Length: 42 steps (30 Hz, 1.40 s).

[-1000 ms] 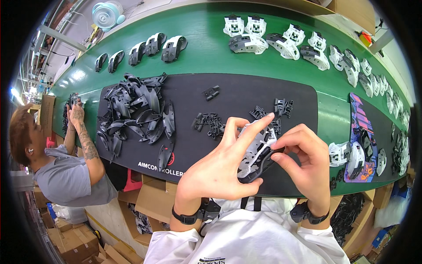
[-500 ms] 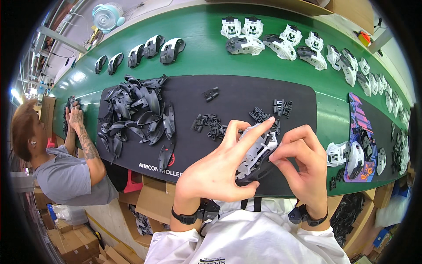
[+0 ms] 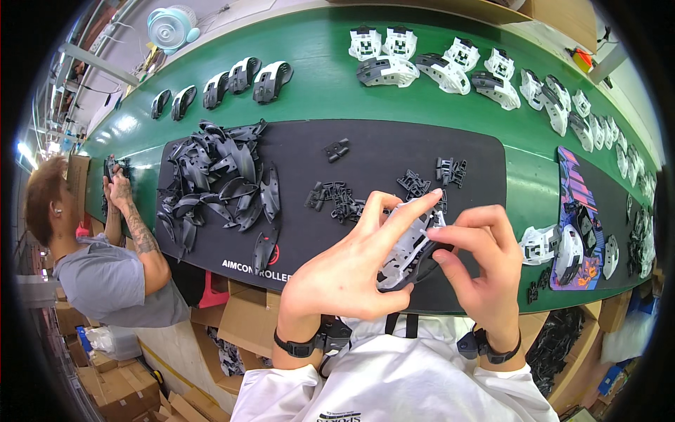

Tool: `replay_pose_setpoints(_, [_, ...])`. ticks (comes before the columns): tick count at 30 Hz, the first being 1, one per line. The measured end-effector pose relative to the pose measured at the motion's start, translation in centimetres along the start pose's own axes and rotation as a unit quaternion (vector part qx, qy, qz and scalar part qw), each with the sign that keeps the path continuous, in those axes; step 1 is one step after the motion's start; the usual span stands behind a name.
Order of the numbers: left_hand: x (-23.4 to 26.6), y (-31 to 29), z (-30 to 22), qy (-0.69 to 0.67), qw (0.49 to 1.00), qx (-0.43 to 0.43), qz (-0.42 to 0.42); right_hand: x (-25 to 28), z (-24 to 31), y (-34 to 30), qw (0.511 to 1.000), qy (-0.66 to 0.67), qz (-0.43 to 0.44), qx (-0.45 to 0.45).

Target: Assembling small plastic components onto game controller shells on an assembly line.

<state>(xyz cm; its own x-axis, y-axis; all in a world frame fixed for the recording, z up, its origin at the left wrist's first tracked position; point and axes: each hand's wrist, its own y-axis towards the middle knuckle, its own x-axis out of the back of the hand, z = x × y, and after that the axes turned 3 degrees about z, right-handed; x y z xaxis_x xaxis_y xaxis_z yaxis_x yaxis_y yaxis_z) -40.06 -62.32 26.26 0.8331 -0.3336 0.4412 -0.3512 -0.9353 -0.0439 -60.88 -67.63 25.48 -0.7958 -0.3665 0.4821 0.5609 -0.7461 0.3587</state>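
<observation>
A white-and-black plastic shell [image 3: 403, 257], shaped like a computer mouse shell with its open inside facing up, is held over the dark mat. My left hand [image 3: 343, 271] grips it from the left, index finger stretched along the far side and thumb at the near end. My right hand [image 3: 486, 261] pinches at the shell's right edge, index fingertip on the upper rim and thumb against the dark side; any small piece between these fingers is hidden. Just beyond lie small black plastic clips [image 3: 343, 202] and another cluster of black clips [image 3: 451, 171].
Dark curved panels [image 3: 218, 179] are heaped on the mat's left. Finished-looking dark shells [image 3: 273, 82] and white-and-black shells [image 3: 388, 72] line the green table's far side. A patterned mat [image 3: 580, 239] lies right. At left, a co-worker [image 3: 116, 274] handles dark parts. Cardboard boxes [image 3: 246, 325] stand below.
My right index finger has shifted up and left onto the shell's rim, with the thumb now apart from it along the side. My left hand keeps its hold.
</observation>
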Motion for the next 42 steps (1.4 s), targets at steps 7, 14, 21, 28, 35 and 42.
replay_pose_setpoints(7, [-0.1,-0.5,0.8,-0.153,0.978,0.002,-0.143,2.7,-0.2,1.5,0.991,-0.056,0.121,0.016])
replay_pose_setpoints(14, [-2.8,0.5,2.7,-0.366,0.889,-0.147,-0.233,2.2,0.6,2.0,0.995,0.063,0.049,-0.062])
replay_pose_setpoints(21, [-3.1,0.3,0.6,-0.362,0.870,-0.218,-0.254,2.6,1.0,1.4,0.987,0.147,0.070,-0.004])
replay_pose_setpoints(28, [-2.7,-0.1,1.1,-0.393,0.861,-0.112,-0.302,0.1,0.7,2.0,0.959,0.246,0.080,-0.117])
replay_pose_setpoints(35, [-1.1,-0.5,-0.4,-0.386,0.851,-0.125,-0.333,-0.2,1.5,3.7,0.980,0.193,0.040,-0.015])
replay_pose_setpoints(42, [-0.8,0.8,1.2,-0.330,0.873,-0.022,-0.359,-2.8,-2.0,2.9,0.934,0.311,0.070,-0.158])
